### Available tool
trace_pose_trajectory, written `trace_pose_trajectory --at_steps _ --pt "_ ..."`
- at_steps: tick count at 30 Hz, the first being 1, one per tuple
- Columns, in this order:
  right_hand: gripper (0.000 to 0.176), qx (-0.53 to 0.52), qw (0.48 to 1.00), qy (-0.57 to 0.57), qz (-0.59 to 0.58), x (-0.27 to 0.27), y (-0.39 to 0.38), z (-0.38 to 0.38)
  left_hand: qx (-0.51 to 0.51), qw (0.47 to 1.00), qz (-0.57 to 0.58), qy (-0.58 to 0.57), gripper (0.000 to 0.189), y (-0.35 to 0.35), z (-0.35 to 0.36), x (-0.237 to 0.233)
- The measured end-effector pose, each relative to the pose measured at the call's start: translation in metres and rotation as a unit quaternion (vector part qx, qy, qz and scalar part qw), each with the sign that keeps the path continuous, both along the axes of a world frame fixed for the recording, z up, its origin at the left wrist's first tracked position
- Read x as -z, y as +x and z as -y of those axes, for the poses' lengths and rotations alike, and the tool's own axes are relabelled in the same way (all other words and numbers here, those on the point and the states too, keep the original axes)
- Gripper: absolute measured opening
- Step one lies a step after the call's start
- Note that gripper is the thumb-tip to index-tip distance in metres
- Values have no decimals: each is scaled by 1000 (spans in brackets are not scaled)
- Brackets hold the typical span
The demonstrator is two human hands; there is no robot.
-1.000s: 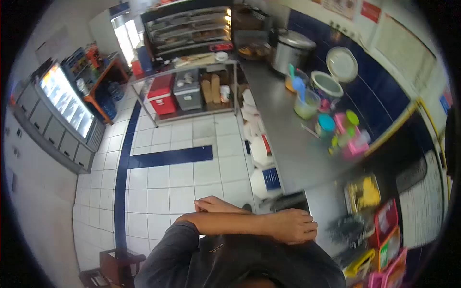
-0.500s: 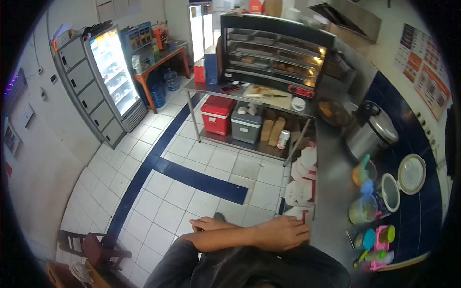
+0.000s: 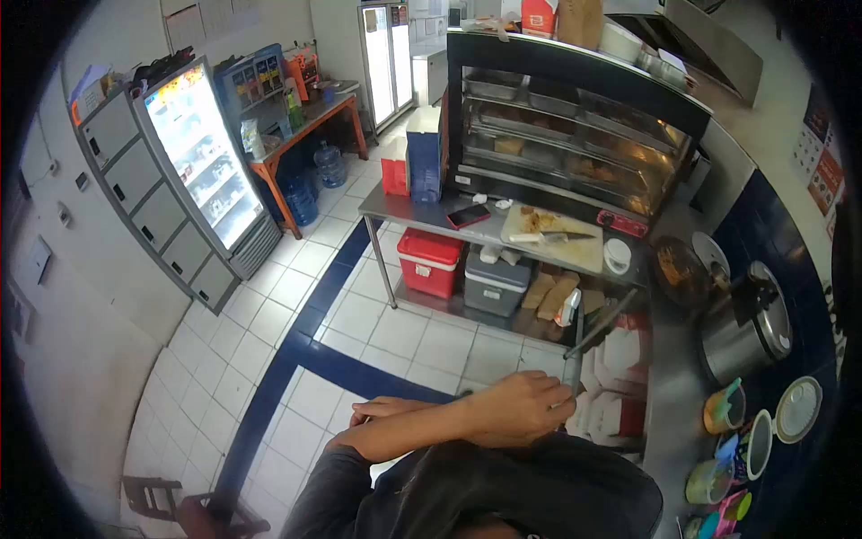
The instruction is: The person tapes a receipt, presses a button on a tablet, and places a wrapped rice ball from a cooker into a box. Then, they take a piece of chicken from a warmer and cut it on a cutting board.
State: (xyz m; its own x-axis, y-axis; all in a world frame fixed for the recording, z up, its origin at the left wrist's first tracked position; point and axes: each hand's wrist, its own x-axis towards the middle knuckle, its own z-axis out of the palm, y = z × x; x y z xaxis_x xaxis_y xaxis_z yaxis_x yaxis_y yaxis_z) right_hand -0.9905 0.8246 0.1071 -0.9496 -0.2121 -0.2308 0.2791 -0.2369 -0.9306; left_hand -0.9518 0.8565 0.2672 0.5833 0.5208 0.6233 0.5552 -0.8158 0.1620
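Note:
My forearms are crossed in front of my dark clothing [image 3: 503, 494]. My left hand [image 3: 532, 404] lies over on the right side, back upward, its fingers loosely bent and drooping, with nothing visible in it. Beneath the left forearm, my right hand [image 3: 384, 408] pokes out on the left side; its fingers lie flat and part of it is hidden. Nearest to the left hand are white and red cartons [image 3: 615, 404], stacked below the steel counter [image 3: 669, 386] on the right. Neither hand touches them.
Ahead stands a steel table [image 3: 377, 208] with a cutting board [image 3: 575, 256], a knife [image 3: 564, 235] and a phone [image 3: 469, 216]. Behind them is a food display case [image 3: 575, 126]. A red cooler [image 3: 429, 260] and grey cooler [image 3: 494, 283] sit underneath. A chair [image 3: 193, 508] stands lower left.
The view has turned and come nearer, so the table and display case look larger and farther right. My arms remain crossed; the left hand appears slightly higher with its fingers more bent.

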Motion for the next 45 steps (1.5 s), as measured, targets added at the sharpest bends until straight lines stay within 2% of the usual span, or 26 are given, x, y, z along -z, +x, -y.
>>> trace_pose_trajectory --at_steps 3,5,8,9,10,11,12,13,14,15,16,17,18,19,20,22,25,27,28,29,30,31,33,37,42,45 --pt "27 30 999 4 -11 17 -52 -73 -29 1000 4 -8 20 -73 -62 11" --pt "26 68 997 22 -27 26 -86 -141 -124 984 32 121 20 -130 -118 21" --pt "23 175 979 89 -62 9 -132 -268 -248 950 161 96 20 -233 -205 3" --pt "24 244 945 212 -51 -20 -144 -304 -291 930 203 99 23 -268 -237 -2" --pt "28 317 926 172 -112 -27 -160 -344 -349 903 224 113 30 -302 -270 -7" --pt "25 385 888 216 -128 -20 -184 -392 -404 872 246 126 37 -335 -303 -11" --pt "21 442 858 173 -197 -35 -201 -426 -434 858 247 122 44 -367 -335 -13" --pt "19 492 822 206 -199 -62 -212 -449 -462 843 250 116 52 -396 -367 -13" --pt "24 511 781 275 -233 -75 -226 -476 -479 837 254 78 58 -422 -400 -13" --pt "24 519 775 280 -227 -82 -241 -497 -495 830 255 40 64 -444 -427 -9" --pt "26 539 735 326 -253 -90 -259 -516 -507 828 223 86 60 -459 -449 -4" --pt "28 556 691 369 -277 -99 -275 -532 -496 835 224 84 60 -473 -467 -4" --pt "28 567 684 370 -271 -104 -287 -544 -471 846 247 25 54 -487 -481 0" --pt "31 571 666 410 -250 -113 -297 -550 -445 854 266 -36 48 -500 -493 7" --pt "34 574 647 448 -225 -114 -307 -552 -406 865 296 6 36 -510 -505 18" --pt "35 591 627 462 -208 -115 -325 -560 -371 881 294 -17 32 -534 -518 32" --pt "40 593 619 488 -167 -116 -347 -568 -317 887 327 -80 26 -532 -506 23" --pt "45 589 574 533 -200 -124 -359 -565 -178 877 428 -127 23 -536 -503 24" --pt "45 587 576 544 -166 -133 -362 -561 -173 878 425 -136 23 -541 -503 26" --pt "45 595 573 541 -157 -135 -366 -558 -210 895 382 -94 22 -544 -502 28" --pt "46 579 569 577 -83 -140 -370 -557 -243 909 336 -48 21 -547 -504 28" --pt "48 558 564 609 -7 -139 -374 -558 -234 911 334 -56 21 -547 -505 25" --pt "50 557 556 617 20 -133 -381 -559 -298 914 273 -40 21 -546 -502 19" --pt "57 536 543 640 92 -136 -395 -553 -278 921 269 -41 23 -547 -490 5" --pt "57 555 538 628 90 -142 -402 -550 -305 901 305 -38 21 -551 -481 3" --pt "57 592 526 606 79 -129 -402 -556 -301 900 313 44 22 -544 -469 -3"
